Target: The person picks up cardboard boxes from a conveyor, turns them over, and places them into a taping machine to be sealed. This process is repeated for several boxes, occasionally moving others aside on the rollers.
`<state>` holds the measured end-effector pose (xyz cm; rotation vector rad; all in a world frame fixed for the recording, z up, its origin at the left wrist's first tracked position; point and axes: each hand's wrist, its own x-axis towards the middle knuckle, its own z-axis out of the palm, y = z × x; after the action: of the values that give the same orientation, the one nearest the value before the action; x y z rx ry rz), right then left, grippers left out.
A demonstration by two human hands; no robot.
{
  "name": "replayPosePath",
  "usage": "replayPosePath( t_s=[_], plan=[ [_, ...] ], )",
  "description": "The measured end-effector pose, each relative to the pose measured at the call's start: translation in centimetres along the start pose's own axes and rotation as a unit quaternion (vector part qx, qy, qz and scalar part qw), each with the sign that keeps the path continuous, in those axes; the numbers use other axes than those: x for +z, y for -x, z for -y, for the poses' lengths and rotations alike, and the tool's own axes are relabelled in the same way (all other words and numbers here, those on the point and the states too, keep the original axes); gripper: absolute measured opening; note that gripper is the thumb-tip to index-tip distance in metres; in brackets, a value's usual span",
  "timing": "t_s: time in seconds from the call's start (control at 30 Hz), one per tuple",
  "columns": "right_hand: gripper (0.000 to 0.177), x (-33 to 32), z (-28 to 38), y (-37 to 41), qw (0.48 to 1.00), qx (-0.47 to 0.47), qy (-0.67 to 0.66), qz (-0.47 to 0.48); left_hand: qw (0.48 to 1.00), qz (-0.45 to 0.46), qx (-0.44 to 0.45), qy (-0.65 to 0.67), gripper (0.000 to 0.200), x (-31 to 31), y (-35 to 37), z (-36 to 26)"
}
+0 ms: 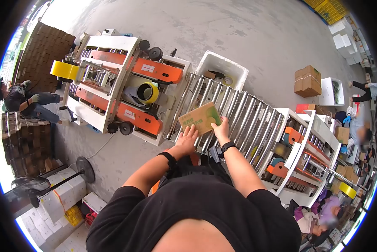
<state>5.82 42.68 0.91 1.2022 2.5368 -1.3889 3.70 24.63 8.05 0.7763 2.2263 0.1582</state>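
The right hand has most of its fingers hidden beneath the carton, whose smallest print cannot be read. The roller conveyor covers the foam tub's near end. Yellow crates are cut off by the upper edge.

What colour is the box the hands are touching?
The box is brown with green print; head view.
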Motion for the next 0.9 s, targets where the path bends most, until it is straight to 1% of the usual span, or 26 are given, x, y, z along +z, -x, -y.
replayPosePath(
  t_s=[0.07, 0.1, 0.2, 0.23, 0.33, 0.37, 0.4, 0.47, 0.5, 0.57, 0.6, 0.63, 0.67, 0.73, 0.77, 0.8, 0.83, 0.87, 0.9],
  plan=[
    [0.057, 1.3, 1.9, -0.8, 0.999, 0.007, -0.022, 0.025, 0.999, -0.016, -0.023, 0.015, 0.071, -0.5, 0.1, 1.5],
    [0.057, 2.6, 2.4, -1.2, 0.999, -0.05, -0.003, -0.003, 0.999, -0.018, -0.022, 0.024, 0.072, -1.1, 0.3, 2.1],
    [0.054, 5.8, 4.4, -2.6, 0.997, -0.063, -0.031, 0.013, 0.997, -0.039, -0.049, 0.043, 0.073, -2.5, 0.6, 4.0],
    [0.052, 6.7, 5.7, -2.6, 0.998, -0.069, -0.01, -0.011, 0.997, -0.046, -0.059, 0.033, 0.075, -2.4, 0.2, 4.8],
    [0.055, 9.4, 8.9, -3.8, 0.996, -0.069, -0.024, 0.047, 0.993, -0.06, -0.091, 0.048, 0.078, -3.4, 0.4, 6.4],
    [0.055, 10.2, 9.9, -4.0, 0.995, -0.091, -0.008, 0.039, 0.993, -0.059, -0.094, 0.05, 0.079, -3.4, 0.3, 7.0],
    [0.055, 11.2, 10.6, -4.4, 0.993, -0.11, -0.024, 0.039, 0.992, -0.056, -0.098, 0.05, 0.079, -3.7, 0.5, 7.2],
    [0.056, 12.7, 11.9, -5.2, 0.985, -0.159, -0.015, 0.062, 0.992, -0.051, -0.107, 0.053, 0.078, -4.7, 0.9, 7.2],
    [0.059, 13.1, 12.6, -5.2, 0.987, -0.149, 0.01, 0.062, 0.992, -0.051, -0.101, 0.06, 0.078, -4.8, 0.7, 7.4],
    [0.059, 13.5, 13.5, -4.5, 0.99, -0.106, 0.026, 0.094, 0.992, -0.049, -0.091, 0.075, 0.076, -4.7, 0.8, 7.4],
    [0.059, 13.5, 13.6, -4.5, 0.99, -0.085, 0.035, 0.109, 0.992, -0.041, -0.091, 0.079, 0.075, -4.7, 1.0, 7.4],
    [0.06, 13.2, 13.1, -4.3, 0.986, -0.089, 0.028, 0.135, 0.992, -0.036, -0.09, 0.084, 0.074, -4.6, 1.1, 7.4],
    [0.057, 12.7, 12.4, -4.0, 0.982, -0.111, 0.029, 0.148, 0.992, -0.03, -0.088, 0.089, 0.073, -4.5, 1.2, 7.2],
    [0.053, 10.7, 10.5, -3.8, 0.975, -0.089, 0.023, 0.203, 0.992, -0.037, -0.078, 0.093, 0.07, -4.2, 1.6, 7.2],
    [0.05, 9.1, 9.3, -3.4, 0.974, -0.085, 0.048, 0.206, 0.992, -0.039, -0.072, 0.092, 0.07, -4.0, 1.6, 7.1],
    [0.044, 8.8, 8.3, -3.5, 0.98, -0.1, -0.001, 0.172, 0.993, -0.04, -0.064, 0.09, 0.069, -3.7, 1.6, 7.2],
    [0.039, 5.0, 7.3, -2.2, 0.979, -0.066, 0.03, 0.192, 0.994, -0.008, -0.067, 0.082, 0.066, -3.2, 1.8, 8.1],
    [0.035, 3.2, 5.2, -1.8, 0.979, -0.126, 0.068, 0.142, 0.994, 0.008, -0.065, 0.089, 0.064, -3.0, 1.8, 8.3],
    [0.034, 0.9, 3.8, -1.0, 0.979, -0.163, 0.074, 0.097, 0.993, 0.024, -0.062, 0.096, 0.062, -2.8, 1.8, 8.3]
  ],
)
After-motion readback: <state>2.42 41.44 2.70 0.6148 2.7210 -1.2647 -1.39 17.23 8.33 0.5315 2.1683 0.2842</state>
